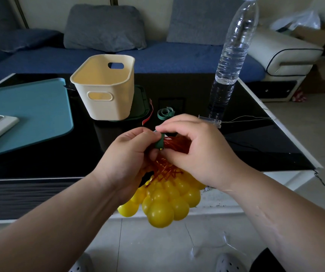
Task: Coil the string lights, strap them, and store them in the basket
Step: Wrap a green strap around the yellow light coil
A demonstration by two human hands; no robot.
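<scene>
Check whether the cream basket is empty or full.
Not full: the basket shows bare inner walls, its floor hidden. The string lights are outside it, held by the left hand and right hand.

One camera sits on the person's head and looks forward and down. The left hand (130, 154) and right hand (200, 146) are very close, in the middle. The black table (69, 154) lies just past them, the blue sofa (177, 57) farther back.

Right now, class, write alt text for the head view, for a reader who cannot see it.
The left hand holds a bunch of yellow string lights by their orange wires while the right hand pinches a green strap around them. A cream basket and a bottle stand on the black table behind.
</scene>
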